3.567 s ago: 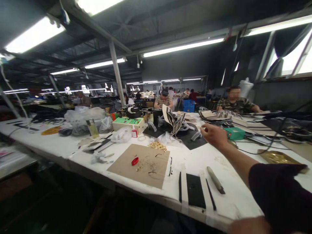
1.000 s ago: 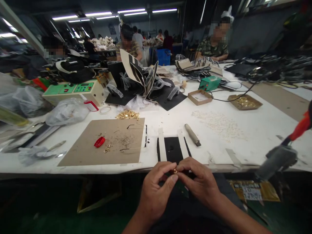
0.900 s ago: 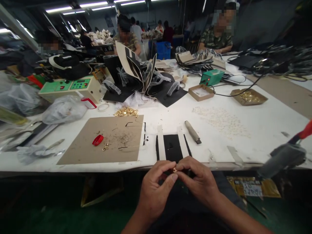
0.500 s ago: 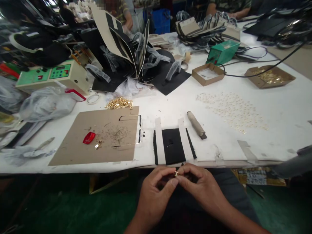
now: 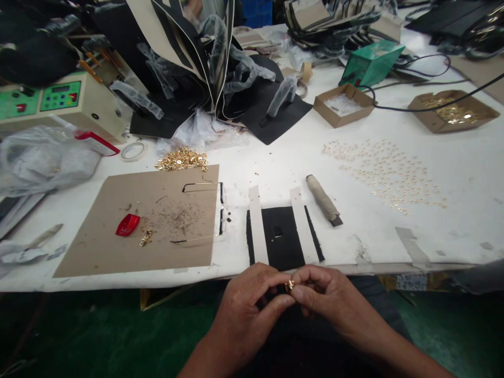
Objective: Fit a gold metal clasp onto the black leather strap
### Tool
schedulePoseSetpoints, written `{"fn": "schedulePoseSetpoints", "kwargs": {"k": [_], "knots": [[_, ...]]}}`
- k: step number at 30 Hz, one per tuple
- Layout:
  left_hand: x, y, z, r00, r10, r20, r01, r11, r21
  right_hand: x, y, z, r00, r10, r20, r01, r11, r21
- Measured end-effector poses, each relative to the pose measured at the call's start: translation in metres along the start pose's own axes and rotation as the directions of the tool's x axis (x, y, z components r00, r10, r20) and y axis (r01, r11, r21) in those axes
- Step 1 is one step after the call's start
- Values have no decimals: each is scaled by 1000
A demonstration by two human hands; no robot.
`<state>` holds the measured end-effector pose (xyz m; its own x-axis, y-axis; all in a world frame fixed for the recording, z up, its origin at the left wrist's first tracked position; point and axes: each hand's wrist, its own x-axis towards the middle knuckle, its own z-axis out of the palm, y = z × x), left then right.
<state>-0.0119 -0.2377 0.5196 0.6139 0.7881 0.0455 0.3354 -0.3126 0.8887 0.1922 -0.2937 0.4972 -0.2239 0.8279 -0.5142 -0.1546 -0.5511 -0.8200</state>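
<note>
My left hand (image 5: 248,310) and my right hand (image 5: 328,302) meet just below the table's front edge. Both pinch a small gold metal fitting (image 5: 290,285) between fingertips and thumbs. Directly ahead on the white table (image 5: 394,236) lies a black pad (image 5: 281,239) taped down with two pale strips. A cloth-wrapped hand tool (image 5: 323,199) rests to its right. To the left is a brown cardboard sheet (image 5: 157,220) with a red plastic piece (image 5: 127,224) and a small gold clasp (image 5: 145,238) on it.
A heap of gold fittings (image 5: 181,159) lies behind the cardboard, tiny pale parts (image 5: 386,170) are spread at right. Two open cardboard boxes (image 5: 343,105) (image 5: 452,110), a green box (image 5: 370,63) with a cable, a control unit (image 5: 63,102), plastic bags (image 5: 43,160) and black-and-cream bag panels (image 5: 189,52) crowd the back.
My view has tilted down and closer to the table, so the other people have left the picture. My hands stay together on the gold fitting, turning it slightly.
</note>
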Motion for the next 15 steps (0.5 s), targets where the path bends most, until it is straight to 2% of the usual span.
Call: {"fn": "schedulePoseSetpoints", "kwargs": {"k": [6,10,15], "knots": [[0,-4,1,1000,29,-10,-29,999,-13,0,-3,-4,1000,3,16,-2,1000,-13],[0,-3,1,1000,3,1,-3,1000,-6,0,-3,-4,1000,11,22,-10,1000,-26],[0,2,1,999,30,-24,-30,999,-18,-3,-15,-5,997,31,71,-26,997,-69]]}}
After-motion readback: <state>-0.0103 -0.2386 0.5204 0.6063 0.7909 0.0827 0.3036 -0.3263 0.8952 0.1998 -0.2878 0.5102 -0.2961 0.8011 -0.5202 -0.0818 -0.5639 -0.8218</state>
